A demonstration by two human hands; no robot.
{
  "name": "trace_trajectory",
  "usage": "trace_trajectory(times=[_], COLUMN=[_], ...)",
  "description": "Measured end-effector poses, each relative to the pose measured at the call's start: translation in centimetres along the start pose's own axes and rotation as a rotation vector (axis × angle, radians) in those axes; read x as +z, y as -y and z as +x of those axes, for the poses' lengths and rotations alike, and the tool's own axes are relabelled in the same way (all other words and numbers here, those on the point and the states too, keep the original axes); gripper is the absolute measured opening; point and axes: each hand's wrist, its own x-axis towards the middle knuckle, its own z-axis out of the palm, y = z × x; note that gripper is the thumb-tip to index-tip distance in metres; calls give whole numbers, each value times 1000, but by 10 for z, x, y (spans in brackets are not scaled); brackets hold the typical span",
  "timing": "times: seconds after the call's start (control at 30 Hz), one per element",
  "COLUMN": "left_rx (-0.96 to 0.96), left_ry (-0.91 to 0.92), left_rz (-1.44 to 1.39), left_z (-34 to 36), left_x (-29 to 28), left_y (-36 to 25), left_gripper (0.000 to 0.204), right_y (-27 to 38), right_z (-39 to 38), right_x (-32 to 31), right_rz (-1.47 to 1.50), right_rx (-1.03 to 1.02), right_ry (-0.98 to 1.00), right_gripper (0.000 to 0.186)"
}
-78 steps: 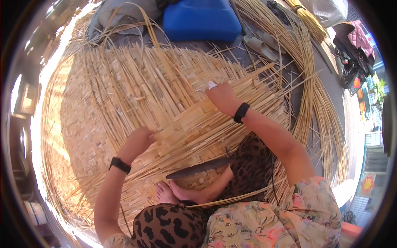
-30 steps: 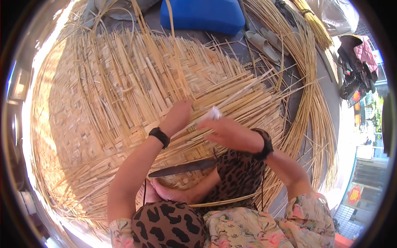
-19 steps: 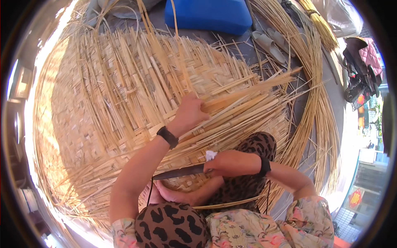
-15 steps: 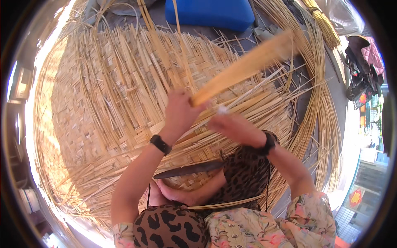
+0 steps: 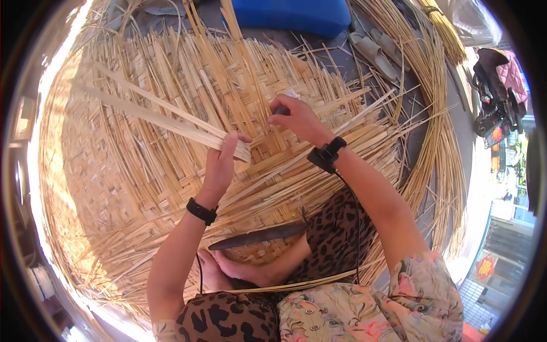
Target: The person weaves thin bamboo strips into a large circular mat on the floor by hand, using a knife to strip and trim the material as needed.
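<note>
My left hand [image 5: 221, 162] grips a bunch of pale flat strips [image 5: 171, 119], which fan toward the upper left over the woven mat [image 5: 85, 148]. To its right, my right hand [image 5: 296, 119] is curled above upright golden strips [image 5: 250, 85], its fingers around something dark that I cannot make out; something white shows at the knuckles. Loose strips lie across the mat in both directions. A long dark flat tool [image 5: 256, 236] rests near my bare feet [image 5: 250, 268], just ahead of my patterned trousers.
Long bundles of thin strips [image 5: 433, 165] curve down the right side. Beyond the mat are a blue plastic object [image 5: 290, 14], grey slippers [image 5: 370, 54] and a yellow bundle [image 5: 444, 31]. A dark heap with pink quilted cloth [image 5: 493, 102] sits at the far right.
My left hand swung its held strips from pointing upper right to upper left, the bunch now looking paler. My right hand rose from near the dark tool to beside the upright strips.
</note>
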Motion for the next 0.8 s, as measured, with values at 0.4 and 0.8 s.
trace_trajectory(times=[0.4, 0.8], left_rx=[-3, -210], left_ry=[-26, 439], left_rz=[-29, -183], left_z=[11, 36], left_x=[8, 11], left_y=[7, 38], left_gripper=[50, 30], right_y=[28, 49], right_z=[-10, -80], right_x=[-15, 23], right_rz=[-190, -672], right_rx=[-50, -446], right_ry=[114, -20], right_gripper=[15, 22])
